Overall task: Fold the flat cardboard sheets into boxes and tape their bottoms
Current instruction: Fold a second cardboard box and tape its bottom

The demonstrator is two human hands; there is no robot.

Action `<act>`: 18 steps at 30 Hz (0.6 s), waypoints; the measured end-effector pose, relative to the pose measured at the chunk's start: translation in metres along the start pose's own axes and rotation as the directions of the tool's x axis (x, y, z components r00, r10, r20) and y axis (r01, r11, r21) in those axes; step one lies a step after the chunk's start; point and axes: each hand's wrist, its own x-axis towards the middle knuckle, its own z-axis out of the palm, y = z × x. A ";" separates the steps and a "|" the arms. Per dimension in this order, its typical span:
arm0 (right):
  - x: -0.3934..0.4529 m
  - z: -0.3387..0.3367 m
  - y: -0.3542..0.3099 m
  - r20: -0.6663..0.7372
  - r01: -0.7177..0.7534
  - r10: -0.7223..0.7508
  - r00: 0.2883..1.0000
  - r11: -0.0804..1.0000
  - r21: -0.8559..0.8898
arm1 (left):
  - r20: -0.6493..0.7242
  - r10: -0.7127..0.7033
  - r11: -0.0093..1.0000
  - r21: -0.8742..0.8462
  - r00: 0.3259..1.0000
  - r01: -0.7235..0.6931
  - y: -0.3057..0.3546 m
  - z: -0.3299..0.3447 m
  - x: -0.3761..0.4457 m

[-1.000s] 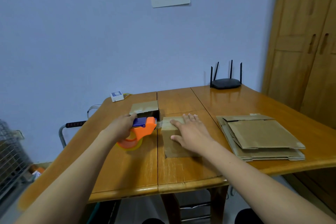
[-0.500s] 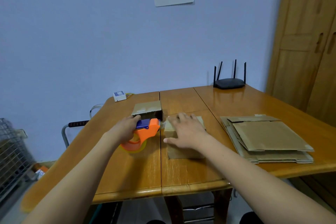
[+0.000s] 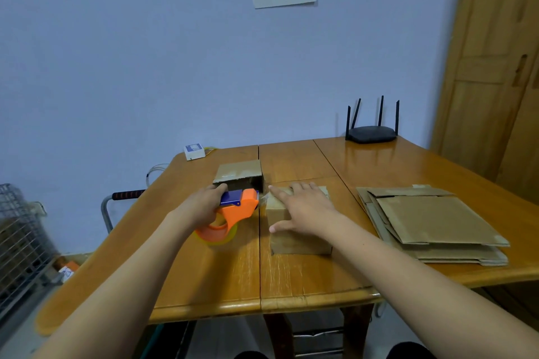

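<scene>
Left hand (image 3: pixel 201 207) grips the orange tape dispenser (image 3: pixel 233 210) by its handle, fingers curled round it, w/ the blade end just at the left edge of the folded cardboard box (image 3: pixel 297 227). Right hand (image 3: pixel 306 210) lies flat on top of this box, fingers spread and straight, pressing the flaps down. A bit of clear tape seems to bridge dispenser and box edge, but it is too faint to be sure.

For this step I judge the tape should be pulled along the seam of the flaps, approx. in the middle, while the right hand presses the flaps closed and moves out of the way. If the box slides on the table (image 3: pixel 204 280), the tape can wrinkle or go off the seam.

Containers: a second cardboard box (image 3: pixel 239 173) stands just behind the dispenser, its open side turned toward the camera; the inside is dark, so I cannot tell if something is in it. Flat cardboard sheets (image 3: pixel 431 224) wait in a stack at the right, well apart from the hands. At far left a wire basket (image 3: pixel 20 236) stands beside the table; its contents are unclear.
</scene>
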 end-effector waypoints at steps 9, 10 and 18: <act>-0.003 -0.011 0.007 -0.081 0.035 -0.026 0.996 0.994 0.102 | -0.015 0.028 0.999 0.017 0.999 -0.028 0.006 -0.002 -0.003; -0.003 -0.013 0.009 -0.097 0.042 -0.031 0.995 0.993 0.110 | -0.019 0.032 0.999 0.014 0.999 -0.032 0.007 -0.005 -0.003; -0.005 -0.022 0.023 -0.126 0.033 -0.013 0.992 0.987 0.158 | -0.028 0.056 0.998 0.016 0.998 -0.056 0.011 -0.020 -0.002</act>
